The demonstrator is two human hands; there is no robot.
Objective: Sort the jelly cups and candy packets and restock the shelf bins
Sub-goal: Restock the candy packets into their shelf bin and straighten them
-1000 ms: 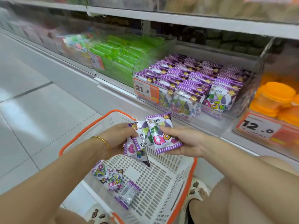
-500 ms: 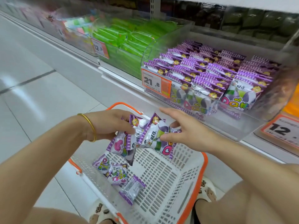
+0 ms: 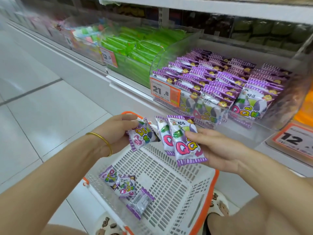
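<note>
- Left hand (image 3: 118,131) pinches a crinkled purple packet (image 3: 141,136), maybe two; right hand (image 3: 218,150) grasps two fanned packets (image 3: 183,143), long axes near upright
- Clear bin (image 3: 169,55) of matching packs lies ahead and to the right; the right hand is nearer, so likely feeds it
- Glossy pillow packs, serrated ends; spare packets (image 3: 125,185) lie in the slotted white basket (image 3: 215,184) below

- floor (image 3: 33,116): large pale glossy tiles running along the aisle on the left
- grout line (image 3: 30,92): dark joint cutting diagonally across the tiles toward the shelving
- lower shelf (image 3: 94,83): white deck sitting low, plain front panel receding to upper left
- upper shelf (image 3: 220,7): white board overhanging, spanning the top
- upright (image 3: 163,14): slotted post standing at the back between both shelves
- light: soft and even, tiles giving off a faint sheen
</note>
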